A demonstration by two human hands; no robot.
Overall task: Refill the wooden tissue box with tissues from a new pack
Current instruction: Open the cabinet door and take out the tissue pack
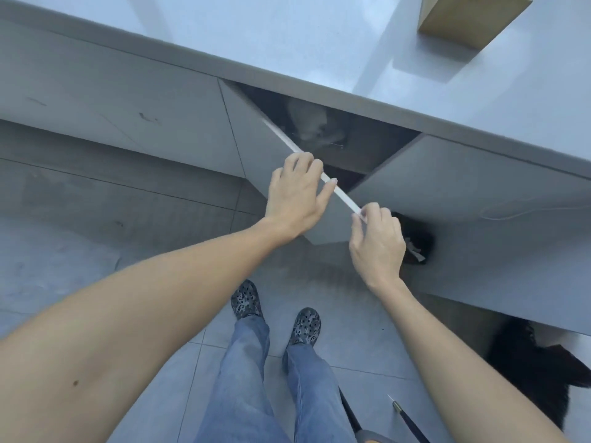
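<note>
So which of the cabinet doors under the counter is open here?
The middle door, swung outward with both hands on its top edge: left hand, right hand. The doors to either side sit flush.

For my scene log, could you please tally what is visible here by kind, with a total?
Bare hands on the open grey cabinet door: 2 (left, right)
Tan wooden tissue box on the pale countertop: 1
Patterned grey clogs: 2
Total: 7

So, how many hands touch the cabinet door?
2. The left hand grips the top edge of the cabinet door; the right hand pinches its outer corner.
</note>
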